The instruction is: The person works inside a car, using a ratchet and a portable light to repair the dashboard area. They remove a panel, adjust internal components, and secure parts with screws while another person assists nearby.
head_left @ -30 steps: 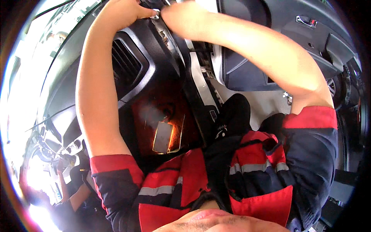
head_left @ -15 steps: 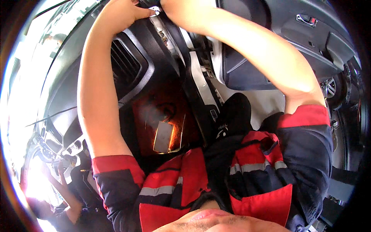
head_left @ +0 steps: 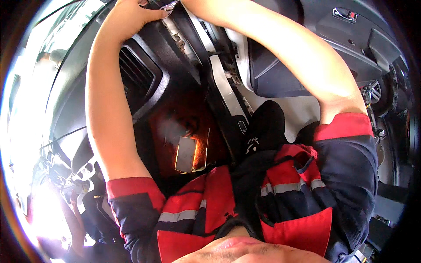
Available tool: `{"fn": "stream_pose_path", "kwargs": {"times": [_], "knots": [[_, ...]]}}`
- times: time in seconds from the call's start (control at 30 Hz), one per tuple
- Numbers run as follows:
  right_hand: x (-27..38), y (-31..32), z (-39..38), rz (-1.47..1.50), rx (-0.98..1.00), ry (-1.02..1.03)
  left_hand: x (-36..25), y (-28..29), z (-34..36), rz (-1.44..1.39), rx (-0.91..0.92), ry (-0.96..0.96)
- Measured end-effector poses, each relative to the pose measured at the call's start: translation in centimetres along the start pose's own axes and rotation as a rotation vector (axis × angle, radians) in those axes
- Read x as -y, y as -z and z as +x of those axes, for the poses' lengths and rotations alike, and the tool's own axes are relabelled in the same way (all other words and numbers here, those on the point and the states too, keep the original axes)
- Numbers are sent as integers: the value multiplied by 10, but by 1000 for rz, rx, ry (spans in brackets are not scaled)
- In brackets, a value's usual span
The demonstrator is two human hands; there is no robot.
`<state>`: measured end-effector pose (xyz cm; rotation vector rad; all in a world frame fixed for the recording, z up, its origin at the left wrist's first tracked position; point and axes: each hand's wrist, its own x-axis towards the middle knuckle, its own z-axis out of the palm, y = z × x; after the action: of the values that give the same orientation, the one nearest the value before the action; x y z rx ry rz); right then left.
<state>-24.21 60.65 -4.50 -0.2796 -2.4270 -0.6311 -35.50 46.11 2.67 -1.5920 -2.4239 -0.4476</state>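
Observation:
My left hand (head_left: 131,16) is at the top edge, over the corner of the dark car dashboard (head_left: 151,33). Its thumb reaches toward a small pale metal piece (head_left: 170,7) at the upper end of the exposed door pillar (head_left: 177,37). The fingers curl around something dark that the frame edge mostly cuts off, so I cannot make out what it is. My right forearm (head_left: 280,41) stretches across to the same spot, but the hand itself lies beyond the top edge.
A lit work lamp (head_left: 186,154) glows on the dark red footwell mat (head_left: 164,118). Beside my left forearm is an air vent (head_left: 137,70). The open door panel (head_left: 280,74) stands on the right, past the white sill (head_left: 223,83). Another person (head_left: 70,228) is at lower left.
The car interior has shifted slightly left and up in the picture. My left hand has moved slightly left, and my right hand has slipped out past the top edge.

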Motion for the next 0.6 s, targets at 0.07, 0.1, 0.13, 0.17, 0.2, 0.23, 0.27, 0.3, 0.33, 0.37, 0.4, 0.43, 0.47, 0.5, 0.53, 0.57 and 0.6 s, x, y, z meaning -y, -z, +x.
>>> {"fn": "stream_pose_path", "kwargs": {"times": [0.07, 0.1, 0.13, 0.17, 0.2, 0.23, 0.27, 0.3, 0.33, 0.37, 0.4, 0.43, 0.47, 0.5, 0.53, 0.57, 0.6], "knots": [[14, -6, -14, 245, 261, 46, 4, -4, -3, -18, 14, -2], [21, -7, -17, 375, 387, 76, 8, -4, -4, -23, 20, 2], [33, -9, -9, 351, 453, 164, 11, -3, -5, -22, 25, 9], [30, -5, -11, 337, 344, 25, 11, -3, -6, -39, 24, 2], [27, -2, -12, 324, 232, -111, 10, -3, -5, -49, 22, 1], [19, 3, 2, 745, -37, -448, 8, -2, -4, -56, 12, -3], [2, 9, -8, 92, -332, 63, 10, 3, -9, -42, 14, 27], [-5, -2, -12, 175, -294, 8, 9, -3, -4, -60, 13, 27], [-9, -12, -17, 257, -258, -49, 7, -7, 2, -77, 9, 27], [-6, -11, -19, 385, -198, -99, 8, -7, -2, 111, -81, 13], [-2, -9, -22, 510, -137, -148, 8, -7, -10, 129, -168, -18], [1, -4, -28, 632, -74, -196, 7, -7, -24, 146, -256, -51], [-1, -1, -39, 623, -173, -178, 1, -11, -37, 149, -350, -95], [0, 1, -55, 626, -271, -157, -8, -17, -57, 154, -518, -110], [3, 2, -73, 628, -362, -136, -21, -30, -81, 154, -685, -123], [7, 6, -92, 673, -387, -151, -31, -47, -103, 2, -693, -139], [18, 13, -107, 745, -426, -160, -39, -59, -129, -120, -696, -147]]}}
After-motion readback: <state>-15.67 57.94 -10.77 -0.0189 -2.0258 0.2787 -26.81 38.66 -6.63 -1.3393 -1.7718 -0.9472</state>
